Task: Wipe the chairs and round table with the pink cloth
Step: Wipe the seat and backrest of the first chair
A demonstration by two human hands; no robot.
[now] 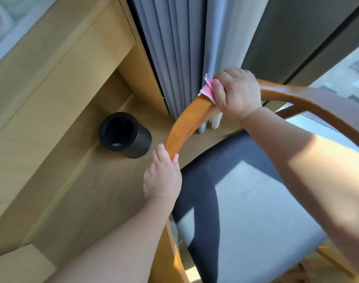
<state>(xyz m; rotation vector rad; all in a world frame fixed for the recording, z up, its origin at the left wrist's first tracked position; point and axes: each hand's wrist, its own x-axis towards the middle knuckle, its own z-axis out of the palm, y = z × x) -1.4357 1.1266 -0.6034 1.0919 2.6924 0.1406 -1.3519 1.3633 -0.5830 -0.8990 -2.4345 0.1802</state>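
Right forearm (317, 170) closest to lens, crossing above the chair, part sunlit.

- It leads up to right hand (235, 92). Fingers curled over pink cloth (207, 90), clamping it onto the curved wooden back rail (186, 119) near top of the arc.
- Cloth bunched. Pink w/ whitish frayed edge poking out on L side of the fingers, rest hidden under the hand.
- Left hand (162, 176) grips same rail lower down its L curve. Thumb on near face, fingers wrapped behind, no cloth in it.
- Hands apart, bare stretch of rail btwn them.
- Rail orange-brown, glossy. Sweeps on to R past right hand and out of frame.
- Seat cushion (246, 201) below rail: grey fabric, bright sun patch, dark shadow bands across it.
- Left forearm (123, 242) comes in from bottom edge, over the wooden floor (72, 160).
- Black cylindrical bin (124, 137) stands on floor just L of the rail. Open top, dark inside, contents not readable.
- Grey pleated curtain (174, 48) hangs behind right hand, hem reaching the floor.
- Pale wood panelling (62, 68) to L of curtain.
- Window (348, 74) far R, blurred view outside.
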